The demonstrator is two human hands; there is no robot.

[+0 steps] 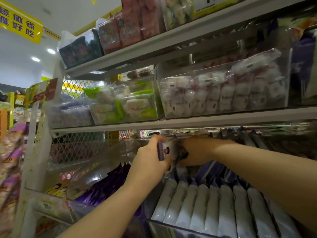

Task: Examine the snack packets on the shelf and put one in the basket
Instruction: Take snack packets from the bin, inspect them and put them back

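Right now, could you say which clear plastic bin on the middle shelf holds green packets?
The centre bin; its left neighbour holds purple packets, its right neighbour pinkish.

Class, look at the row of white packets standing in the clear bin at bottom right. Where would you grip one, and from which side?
Pinch a white packet by its purple top end, coming from above. The packets stand pressed flank to flank in the clear bin, so only the tops are free. The left hand and right hand both grip a held packet.
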